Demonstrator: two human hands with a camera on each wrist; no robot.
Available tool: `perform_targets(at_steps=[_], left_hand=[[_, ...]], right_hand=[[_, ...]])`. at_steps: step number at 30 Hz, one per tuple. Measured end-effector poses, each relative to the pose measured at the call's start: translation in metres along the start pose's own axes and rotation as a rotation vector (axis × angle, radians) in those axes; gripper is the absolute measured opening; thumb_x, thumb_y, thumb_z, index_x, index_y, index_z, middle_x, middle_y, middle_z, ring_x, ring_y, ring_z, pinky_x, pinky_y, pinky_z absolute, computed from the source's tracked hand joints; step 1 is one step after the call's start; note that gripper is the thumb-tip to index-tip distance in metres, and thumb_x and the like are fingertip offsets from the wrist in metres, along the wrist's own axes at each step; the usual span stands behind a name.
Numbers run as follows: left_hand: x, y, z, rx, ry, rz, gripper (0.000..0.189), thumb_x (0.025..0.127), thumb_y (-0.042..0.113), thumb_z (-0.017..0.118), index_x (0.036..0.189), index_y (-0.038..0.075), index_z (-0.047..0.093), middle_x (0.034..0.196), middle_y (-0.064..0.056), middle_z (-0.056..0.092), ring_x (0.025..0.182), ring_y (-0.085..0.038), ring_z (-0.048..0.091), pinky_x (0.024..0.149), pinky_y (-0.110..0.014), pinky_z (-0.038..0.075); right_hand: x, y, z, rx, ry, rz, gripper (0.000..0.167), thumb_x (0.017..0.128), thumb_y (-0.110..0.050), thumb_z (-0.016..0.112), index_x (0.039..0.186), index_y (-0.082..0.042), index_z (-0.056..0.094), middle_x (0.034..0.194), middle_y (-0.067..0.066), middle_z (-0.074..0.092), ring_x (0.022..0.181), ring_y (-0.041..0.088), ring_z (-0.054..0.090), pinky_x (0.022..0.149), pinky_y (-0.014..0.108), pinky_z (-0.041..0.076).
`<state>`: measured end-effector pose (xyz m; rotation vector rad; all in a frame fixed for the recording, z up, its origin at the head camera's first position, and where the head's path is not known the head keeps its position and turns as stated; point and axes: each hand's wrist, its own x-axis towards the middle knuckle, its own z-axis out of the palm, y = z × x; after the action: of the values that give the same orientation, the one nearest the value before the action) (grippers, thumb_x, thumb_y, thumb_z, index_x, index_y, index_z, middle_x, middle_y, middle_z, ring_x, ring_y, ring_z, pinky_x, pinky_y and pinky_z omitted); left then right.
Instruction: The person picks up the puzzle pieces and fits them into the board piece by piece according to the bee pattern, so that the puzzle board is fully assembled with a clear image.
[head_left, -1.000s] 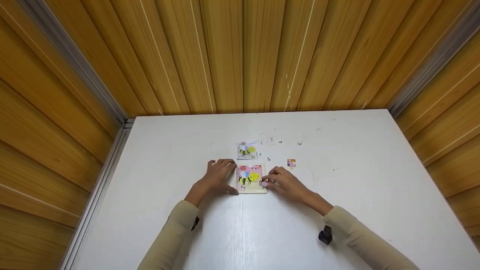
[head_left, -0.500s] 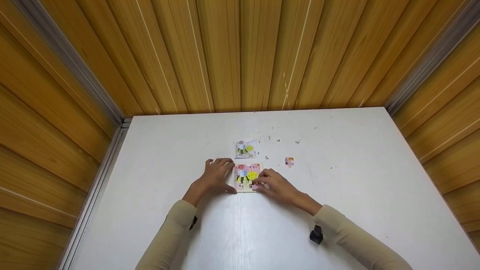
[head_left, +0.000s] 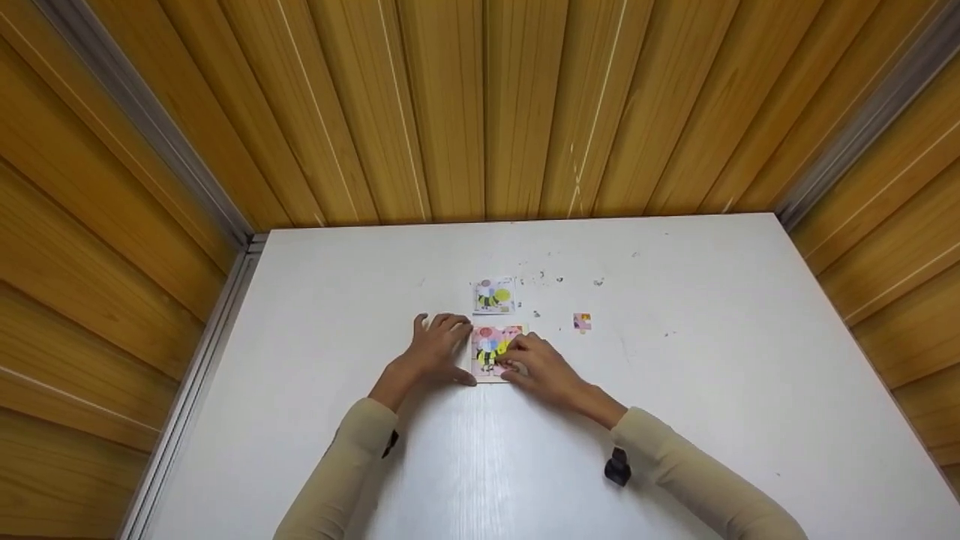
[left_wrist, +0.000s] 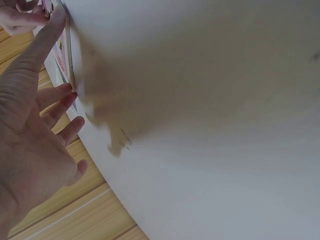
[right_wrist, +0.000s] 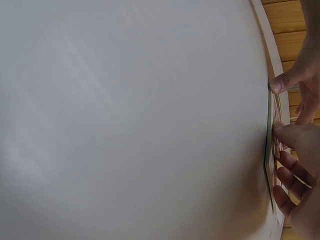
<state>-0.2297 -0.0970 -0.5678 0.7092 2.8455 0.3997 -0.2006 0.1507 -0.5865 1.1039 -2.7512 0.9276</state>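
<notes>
A square jigsaw puzzle board (head_left: 486,378) with a pale frame lies on the table, its bee picture partly assembled. At its left side my left hand (head_left: 439,349) is spread, thumb on the near corner and fingertips touching the far corner. In the left wrist view the left hand's fingers (left_wrist: 52,95) look fairly straight against the board's edge. My right hand (head_left: 544,367) pinches a puzzle piece over the lower right of the board, covering that part. The right wrist view shows the right thumb and fingers (right_wrist: 292,172) at the board; the piece is mostly hidden.
A small reference picture card (head_left: 493,295) of the bee lies just beyond the board. One loose puzzle piece (head_left: 582,322) lies to the right. Dark marks dot the white table (head_left: 675,375), and wood-patterned panels (head_left: 517,112) stand behind it.
My right hand has moved left with its puzzle piece, from the board's right edge to over its lower part. The left hand has stayed at the left side.
</notes>
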Motion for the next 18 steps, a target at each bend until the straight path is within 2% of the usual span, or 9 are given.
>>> perform_targets(at_steps=[7,18], left_hand=[[0.0000,-0.0005,0.0007,0.017,0.009,0.018,0.097,0.069,0.058,0.089,0.146,0.009,0.053,0.152,-0.009,0.051,0.143,-0.034,0.041,0.116,-0.068,0.023],[-0.0007,0.0013,-0.0019,0.012,0.001,0.003,0.098,0.070,0.058,0.089,0.147,0.010,0.052,0.153,-0.009,0.050,0.144,-0.034,0.041,0.117,-0.068,0.022]], right_hand=[[0.0042,-0.0008,0.0047,-0.028,0.006,-0.010,0.026,0.090,-0.021,0.076,0.114,-0.009,0.078,0.106,0.006,0.066,0.100,0.021,0.057,0.090,0.038,0.049],[0.0084,-0.0012,0.0022,-0.002,-0.045,-0.018,0.025,0.094,-0.019,0.073,0.117,-0.011,0.078,0.106,0.007,0.067,0.099,0.021,0.055,0.089,0.038,0.047]])
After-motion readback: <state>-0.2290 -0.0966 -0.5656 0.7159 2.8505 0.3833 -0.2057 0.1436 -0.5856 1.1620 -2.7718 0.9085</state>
